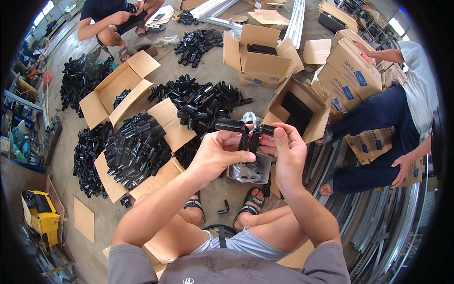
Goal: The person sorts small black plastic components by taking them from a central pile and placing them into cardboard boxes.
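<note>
In front of my chest, my left hand [216,154] is closed on a glossy black L-shaped corner piece [230,125], thumb pressed along it. My right hand [288,154] grips a second black corner piece [255,138]. The two pieces stand side by side with their upright legs close together; whether they touch I cannot tell. Just below my hands is a clear plastic-lined tub [249,173] of small parts, too small to make out. Between my sandalled feet another black L-shaped piece [223,207] lies on the floor.
Ahead lies a heap of black pieces [208,102]; an open carton [137,154] overflows with them on the left. Another open carton [302,111] holds larger black pieces. Metal profiles [350,217] lie on the right, by a person near stacked boxes [350,71]. Another person [118,21] squats far left.
</note>
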`<state>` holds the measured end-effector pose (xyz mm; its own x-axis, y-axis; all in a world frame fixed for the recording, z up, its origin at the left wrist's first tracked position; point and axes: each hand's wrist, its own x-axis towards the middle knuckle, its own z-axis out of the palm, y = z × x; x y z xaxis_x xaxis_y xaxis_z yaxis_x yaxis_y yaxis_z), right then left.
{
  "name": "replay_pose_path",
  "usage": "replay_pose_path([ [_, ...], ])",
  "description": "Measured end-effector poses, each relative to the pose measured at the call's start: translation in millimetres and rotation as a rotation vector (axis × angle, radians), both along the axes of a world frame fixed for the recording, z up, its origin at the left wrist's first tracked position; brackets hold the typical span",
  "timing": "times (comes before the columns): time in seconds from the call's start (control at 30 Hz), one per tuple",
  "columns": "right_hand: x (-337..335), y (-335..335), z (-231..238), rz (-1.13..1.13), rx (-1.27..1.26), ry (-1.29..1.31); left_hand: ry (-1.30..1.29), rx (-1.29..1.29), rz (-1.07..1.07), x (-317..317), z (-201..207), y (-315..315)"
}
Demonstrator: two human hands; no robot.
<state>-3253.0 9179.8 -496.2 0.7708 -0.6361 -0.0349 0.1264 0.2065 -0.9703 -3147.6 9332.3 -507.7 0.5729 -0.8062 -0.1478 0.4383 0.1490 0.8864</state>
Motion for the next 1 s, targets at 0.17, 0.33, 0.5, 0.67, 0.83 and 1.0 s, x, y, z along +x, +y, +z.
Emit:
replay_pose_path([
  [0.17,2,8,-10,0.018,-0.047,-0.013,0.091,0.064,0.009,-3,3,3],
  [0.33,2,10,-9,0.020,0.053,-0.023,0.111,0.073,0.004,0,-2,6],
  [0.5,3,14,-11,0.030,0.026,-0.031,0.105,0.053,-0.006,2,-2,10],
  [0.67,8,13,-15,0.043,0.027,-0.023,0.070,0.098,-0.009,4,0,12],
  [0.83,8,9,-21,0.068,0.074,0.022,0.065,0.078,0.002,3,-4,12],
  [1.0,27,-17,-36,0.098,0.018,-0.013,0.160,0.009,0.009,17,-8,28],
])
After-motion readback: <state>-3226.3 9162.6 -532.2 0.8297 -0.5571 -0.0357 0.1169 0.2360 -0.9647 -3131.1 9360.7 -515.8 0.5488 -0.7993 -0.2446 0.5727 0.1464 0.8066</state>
